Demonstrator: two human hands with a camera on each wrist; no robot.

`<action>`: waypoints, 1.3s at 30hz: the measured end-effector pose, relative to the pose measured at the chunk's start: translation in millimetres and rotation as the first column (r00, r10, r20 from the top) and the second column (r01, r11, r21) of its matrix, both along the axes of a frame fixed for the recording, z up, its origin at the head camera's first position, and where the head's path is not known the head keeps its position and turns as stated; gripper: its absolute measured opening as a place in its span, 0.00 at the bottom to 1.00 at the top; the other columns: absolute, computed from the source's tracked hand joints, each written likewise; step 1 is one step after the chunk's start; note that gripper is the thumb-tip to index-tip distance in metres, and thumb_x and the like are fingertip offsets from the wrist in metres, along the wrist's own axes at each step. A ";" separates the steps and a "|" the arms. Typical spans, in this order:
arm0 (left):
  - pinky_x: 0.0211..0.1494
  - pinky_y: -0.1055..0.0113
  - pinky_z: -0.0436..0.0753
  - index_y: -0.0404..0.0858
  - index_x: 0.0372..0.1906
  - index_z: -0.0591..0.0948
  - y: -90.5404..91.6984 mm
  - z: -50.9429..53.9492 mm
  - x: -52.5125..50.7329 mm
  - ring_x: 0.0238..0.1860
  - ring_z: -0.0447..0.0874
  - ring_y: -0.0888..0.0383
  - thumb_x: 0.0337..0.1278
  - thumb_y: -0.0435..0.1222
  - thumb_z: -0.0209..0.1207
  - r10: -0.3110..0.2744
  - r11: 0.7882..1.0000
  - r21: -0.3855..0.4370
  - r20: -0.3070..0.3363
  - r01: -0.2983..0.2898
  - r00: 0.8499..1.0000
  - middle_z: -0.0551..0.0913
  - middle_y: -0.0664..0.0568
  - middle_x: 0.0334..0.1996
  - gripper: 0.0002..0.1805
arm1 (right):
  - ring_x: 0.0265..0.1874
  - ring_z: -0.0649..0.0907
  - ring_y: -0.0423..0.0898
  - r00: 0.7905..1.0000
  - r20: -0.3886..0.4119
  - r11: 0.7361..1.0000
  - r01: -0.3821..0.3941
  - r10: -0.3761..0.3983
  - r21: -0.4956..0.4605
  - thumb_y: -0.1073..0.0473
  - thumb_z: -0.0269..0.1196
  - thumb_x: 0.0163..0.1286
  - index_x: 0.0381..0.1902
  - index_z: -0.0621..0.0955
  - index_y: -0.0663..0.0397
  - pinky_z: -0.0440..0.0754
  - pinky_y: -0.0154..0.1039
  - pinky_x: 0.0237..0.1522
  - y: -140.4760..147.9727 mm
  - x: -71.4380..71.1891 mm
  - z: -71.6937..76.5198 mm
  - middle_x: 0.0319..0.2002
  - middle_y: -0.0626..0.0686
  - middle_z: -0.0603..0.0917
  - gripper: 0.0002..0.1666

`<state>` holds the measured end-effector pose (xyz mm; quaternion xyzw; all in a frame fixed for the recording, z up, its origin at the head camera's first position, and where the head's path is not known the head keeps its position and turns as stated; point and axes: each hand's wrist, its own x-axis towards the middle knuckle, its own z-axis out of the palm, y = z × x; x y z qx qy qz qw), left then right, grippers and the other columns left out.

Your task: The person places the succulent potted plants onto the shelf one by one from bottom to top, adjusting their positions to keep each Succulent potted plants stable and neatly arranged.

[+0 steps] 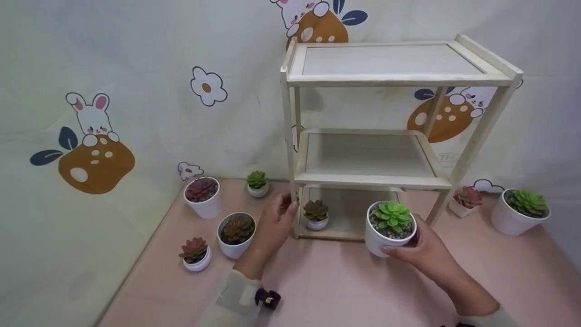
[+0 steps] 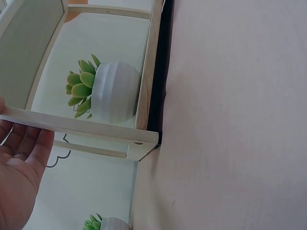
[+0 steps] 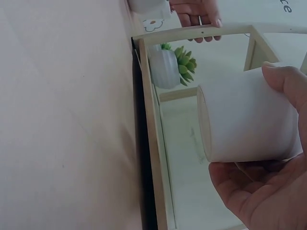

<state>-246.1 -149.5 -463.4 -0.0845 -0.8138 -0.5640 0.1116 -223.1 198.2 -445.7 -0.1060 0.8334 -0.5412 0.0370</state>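
My right hand [image 1: 424,250] grips a white pot with a bright green succulent [image 1: 392,217] from its right side, in front of the wooden shelf's bottom tier. The right wrist view shows the pot [image 3: 252,115] between thumb and fingers [image 3: 240,184]. With its fingers round the left front post [image 2: 72,125], my left hand [image 1: 274,222] holds the wooden shelf [image 1: 372,182]; the left wrist view shows that hand [image 2: 21,167] at its left edge. A small potted succulent [image 1: 316,214] stands at the left end of the bottom tier.
Left of the shelf stand a dark red plant [image 1: 202,195], a small green one [image 1: 257,183], a brown one [image 1: 236,234] and a small reddish one [image 1: 195,254]. To its right are a small pink plant [image 1: 466,200] and a large green one [image 1: 519,213]. A patterned cloth hangs behind.
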 end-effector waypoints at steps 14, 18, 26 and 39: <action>0.74 0.51 0.77 0.36 0.68 0.73 -0.3 -0.7 -2.1 0.67 0.78 0.48 0.81 0.43 0.51 -0.030 0.999 0.016 -0.024 0.030 0.999 0.80 0.43 0.61 0.21 | 0.67 0.76 0.51 1.000 0.011 0.999 -0.021 0.021 -0.029 0.59 0.81 0.55 0.75 0.65 0.59 0.73 0.25 0.62 -25.1 -14.0 -13.2 0.68 0.59 0.77 0.54; 0.73 0.51 0.78 0.35 0.68 0.73 -0.2 0.5 -1.3 0.66 0.78 0.48 0.81 0.43 0.52 -0.027 0.999 0.019 -0.025 0.027 0.999 0.80 0.42 0.60 0.22 | 0.68 0.76 0.54 1.000 0.008 1.000 -0.024 0.024 -0.004 0.58 0.81 0.55 0.76 0.66 0.58 0.72 0.26 0.63 -29.9 -18.0 -16.3 0.68 0.59 0.78 0.55; 0.73 0.51 0.78 0.34 0.68 0.73 -1.1 1.0 -0.8 0.65 0.78 0.49 0.81 0.43 0.52 -0.028 1.000 0.007 -0.017 0.028 0.999 0.80 0.43 0.59 0.22 | 0.70 0.74 0.56 0.999 0.032 0.999 -0.034 0.035 -0.019 0.57 0.81 0.55 0.77 0.63 0.59 0.70 0.49 0.73 -39.7 -24.5 -22.9 0.69 0.61 0.75 0.57; 0.74 0.49 0.76 0.32 0.69 0.72 -0.5 -0.7 -0.9 0.66 0.78 0.48 0.81 0.42 0.51 -0.024 1.000 0.014 -0.007 0.024 1.000 0.79 0.41 0.61 0.23 | 0.71 0.74 0.59 0.997 0.045 0.998 -0.057 0.058 -0.011 0.55 0.80 0.58 0.77 0.63 0.61 0.67 0.57 0.76 -43.6 -33.9 -32.1 0.69 0.63 0.75 0.56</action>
